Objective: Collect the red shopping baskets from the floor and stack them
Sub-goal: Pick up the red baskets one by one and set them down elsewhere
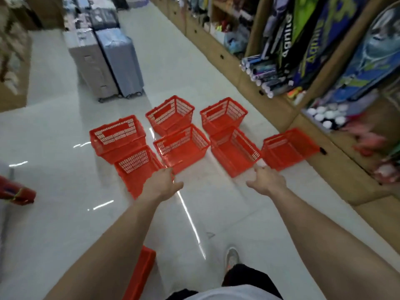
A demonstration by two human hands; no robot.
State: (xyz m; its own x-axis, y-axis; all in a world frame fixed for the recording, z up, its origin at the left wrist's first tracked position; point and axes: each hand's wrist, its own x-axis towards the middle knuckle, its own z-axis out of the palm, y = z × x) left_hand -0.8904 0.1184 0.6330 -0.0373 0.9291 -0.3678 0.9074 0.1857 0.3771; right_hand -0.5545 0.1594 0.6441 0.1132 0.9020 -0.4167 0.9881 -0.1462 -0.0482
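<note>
Several red shopping baskets stand upright on the white tiled floor ahead of me, in rough rows. The nearest red basket (138,169) sits at the front left, and my left hand (162,182) hovers over its near right corner, fingers relaxed, holding nothing. Another red basket (234,152) lies front centre-right; my right hand (265,179) reaches toward its near corner, fingers loosely spread, empty. A further basket (290,148) stands by the shelf base. The edge of one more red basket (142,271) shows beside my left forearm, close to my feet.
Wooden shelving (281,105) full of goods runs along the right side of the aisle. Two upright suitcases (106,66) stand behind the baskets at the left. A red object (19,194) lies at the far left edge. My shoe (232,258) is on the floor below.
</note>
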